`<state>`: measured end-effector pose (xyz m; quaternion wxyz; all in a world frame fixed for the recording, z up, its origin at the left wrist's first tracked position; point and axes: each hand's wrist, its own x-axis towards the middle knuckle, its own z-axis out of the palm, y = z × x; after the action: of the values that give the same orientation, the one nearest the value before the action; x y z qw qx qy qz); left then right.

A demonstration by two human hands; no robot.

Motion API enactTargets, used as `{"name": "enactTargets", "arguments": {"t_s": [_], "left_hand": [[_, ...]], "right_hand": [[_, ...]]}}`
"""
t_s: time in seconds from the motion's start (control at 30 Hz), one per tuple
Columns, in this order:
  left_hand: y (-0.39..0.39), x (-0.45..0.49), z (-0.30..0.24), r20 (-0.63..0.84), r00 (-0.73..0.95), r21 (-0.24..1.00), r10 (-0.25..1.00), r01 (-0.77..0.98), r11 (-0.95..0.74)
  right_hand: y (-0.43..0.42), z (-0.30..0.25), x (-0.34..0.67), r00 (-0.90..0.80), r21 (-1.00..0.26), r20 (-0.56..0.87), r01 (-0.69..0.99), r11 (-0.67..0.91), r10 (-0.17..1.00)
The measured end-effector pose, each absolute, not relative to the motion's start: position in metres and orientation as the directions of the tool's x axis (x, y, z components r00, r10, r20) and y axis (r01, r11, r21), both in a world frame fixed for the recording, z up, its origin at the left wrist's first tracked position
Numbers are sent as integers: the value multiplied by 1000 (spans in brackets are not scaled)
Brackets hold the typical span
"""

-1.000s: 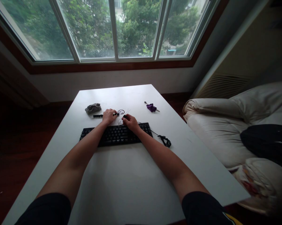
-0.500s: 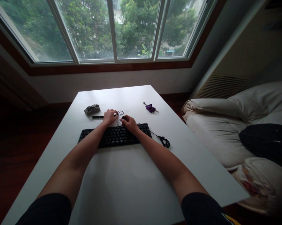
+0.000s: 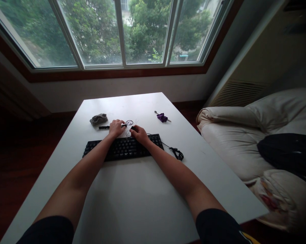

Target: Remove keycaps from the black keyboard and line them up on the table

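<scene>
A black keyboard (image 3: 129, 148) lies across the white table, partly under my forearms. Beyond its back edge, my left hand (image 3: 116, 128) is bent over a row of small black blocks (image 3: 103, 127), which look like keycaps. Its fingertips close around a small black block (image 3: 123, 125) at the row's right end. To its right, my right hand (image 3: 140, 134) pinches another small black block (image 3: 133, 128) between thumb and fingers. Thin wire loops (image 3: 129, 122) lie between and just behind the hands; their kind is unclear.
A crumpled grey cloth (image 3: 98, 119) lies at the back left of the table (image 3: 132, 196). Purple cloth (image 3: 162, 117) around a thin stick is at the back right. The keyboard's bundled cable (image 3: 177, 154) rests on the right. A pale sofa (image 3: 229, 142) stands beside the table.
My left hand has drawn slightly left and back from the right hand, showing more of the black block at its fingertips. My right hand keeps its pinch; the view has shifted slightly.
</scene>
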<state>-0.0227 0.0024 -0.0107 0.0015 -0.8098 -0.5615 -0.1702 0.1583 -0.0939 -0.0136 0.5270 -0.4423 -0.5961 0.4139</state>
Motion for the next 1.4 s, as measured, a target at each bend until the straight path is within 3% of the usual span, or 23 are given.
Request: {"name": "enactTargets", "arguments": {"t_s": [1.4], "left_hand": [[11, -63, -7, 242, 346, 165, 907, 906, -389]], "right_hand": [[-94, -15, 161, -38, -961, 249, 116, 252, 968]]}}
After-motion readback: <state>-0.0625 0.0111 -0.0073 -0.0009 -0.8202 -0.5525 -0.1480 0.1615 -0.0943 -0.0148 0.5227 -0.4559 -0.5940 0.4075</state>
